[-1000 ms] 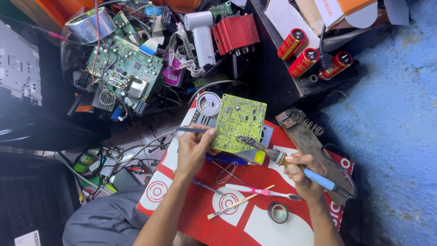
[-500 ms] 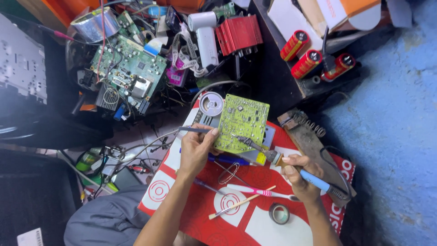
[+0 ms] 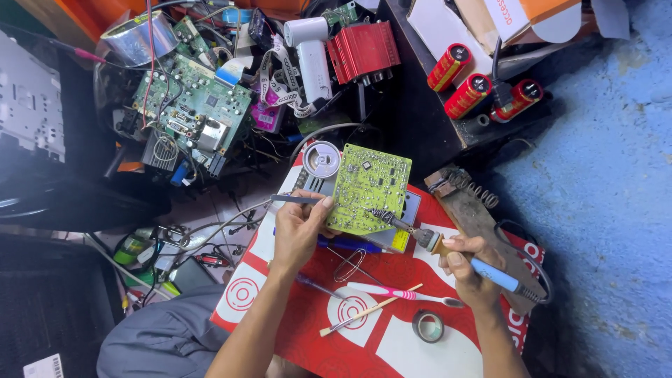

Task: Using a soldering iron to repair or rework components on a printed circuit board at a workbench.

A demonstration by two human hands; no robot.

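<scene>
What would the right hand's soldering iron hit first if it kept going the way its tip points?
The right hand aims the soldering iron up-left. Its tip already looks to be at the yellow-green board, so the board comes first; actual contact is hard to judge from above.

Circuit board at centre of printed sheet, round tin touching its left edge. Soldering iron lies to its right, tip on board. Toothbrush, stick, tape roll nearer person. Larger board far left behind; three cylinders far right behind.
</scene>
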